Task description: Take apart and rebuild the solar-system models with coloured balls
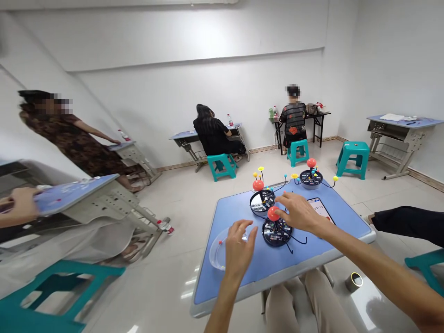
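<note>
On the blue desktop sits a toy solar system model [276,233] with a black disc base, bent black arms and a red ball [272,213] on top. My right hand [297,212] is over this model, thumb at the red ball, fingers stretched left; any grip is hard to make out. Held above a clear plastic tray [215,256], my left hand [240,246] has its fingers curved and the thumb apart, with nothing visible in it. The hand hides part of the tray, where small coloured pieces lie. Behind stand two similar models with coloured balls, one left [262,202], one right [311,178].
A phone [321,209] lies right of the models on the desk [239,283]. A black roll-shaped object [354,281] is on the floor. Teal stools [353,159], other desks and several people are around. A bottle [165,227] lies by the left desk.
</note>
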`<state>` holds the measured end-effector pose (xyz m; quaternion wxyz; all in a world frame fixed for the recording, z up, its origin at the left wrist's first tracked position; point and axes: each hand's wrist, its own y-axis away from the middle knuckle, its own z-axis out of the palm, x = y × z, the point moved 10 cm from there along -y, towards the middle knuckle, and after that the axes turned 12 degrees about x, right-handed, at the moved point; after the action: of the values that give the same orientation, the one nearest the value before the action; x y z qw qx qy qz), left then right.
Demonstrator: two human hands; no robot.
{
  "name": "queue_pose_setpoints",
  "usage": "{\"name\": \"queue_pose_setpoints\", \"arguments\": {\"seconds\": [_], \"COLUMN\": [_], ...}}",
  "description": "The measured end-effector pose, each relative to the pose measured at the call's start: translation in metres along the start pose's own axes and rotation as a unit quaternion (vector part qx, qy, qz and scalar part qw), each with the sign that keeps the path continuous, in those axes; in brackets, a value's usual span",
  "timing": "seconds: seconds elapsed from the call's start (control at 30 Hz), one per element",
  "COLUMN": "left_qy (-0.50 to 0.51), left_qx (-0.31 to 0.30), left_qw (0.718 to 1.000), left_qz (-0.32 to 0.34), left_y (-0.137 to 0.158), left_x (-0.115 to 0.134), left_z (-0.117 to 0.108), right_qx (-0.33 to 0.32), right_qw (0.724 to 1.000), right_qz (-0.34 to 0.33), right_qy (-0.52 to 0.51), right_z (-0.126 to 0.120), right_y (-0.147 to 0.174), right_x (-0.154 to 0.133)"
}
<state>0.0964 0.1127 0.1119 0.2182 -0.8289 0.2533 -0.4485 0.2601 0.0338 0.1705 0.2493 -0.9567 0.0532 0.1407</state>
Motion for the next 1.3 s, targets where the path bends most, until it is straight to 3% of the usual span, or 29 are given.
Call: {"name": "queue_pose_setpoints", "arguments": {"seconds": [0.07, 0.17, 0.3, 0.6, 0.9, 1.07, 1.17, 1.3], "left_qy": [0.016, 0.017, 0.012, 0.035, 0.05, 0.064, 0.088, 0.127], "left_qx": [0.023, 0.012, -0.005, -0.003, -0.032, -0.028, -0.001, 0.059], "left_qw": [0.999, 0.999, 1.0, 0.999, 0.998, 0.997, 0.995, 0.99], "left_qz": [0.022, 0.03, 0.013, 0.004, -0.015, -0.038, -0.049, -0.022], "left_y": [0.007, 0.015, 0.018, 0.018, 0.02, 0.02, 0.018, 0.018], "left_x": [0.018, 0.031, 0.029, 0.025, 0.025, 0.02, 0.023, 0.049], "left_z": [0.012, 0.036, 0.059, 0.074, 0.077, 0.072, 0.056, 0.017], "right_qx": [-0.034, -0.081, -0.12, -0.151, -0.102, -0.034, -0.066, -0.127], "right_qw": [0.999, 0.995, 0.986, 0.981, 0.993, 0.994, 0.949, 0.834], "right_qz": [-0.008, -0.045, -0.072, -0.064, -0.024, 0.027, 0.086, 0.143], "right_qy": [0.02, 0.049, 0.089, 0.105, 0.054, -0.102, -0.297, -0.518], "right_z": [0.007, 0.021, 0.035, 0.049, 0.032, 0.006, 0.003, 0.006], "right_y": [-0.009, -0.014, -0.014, -0.016, -0.027, -0.035, -0.029, -0.009], "right_x": [-0.003, -0.016, -0.024, -0.015, -0.008, 0.005, 0.013, 0.007]}}
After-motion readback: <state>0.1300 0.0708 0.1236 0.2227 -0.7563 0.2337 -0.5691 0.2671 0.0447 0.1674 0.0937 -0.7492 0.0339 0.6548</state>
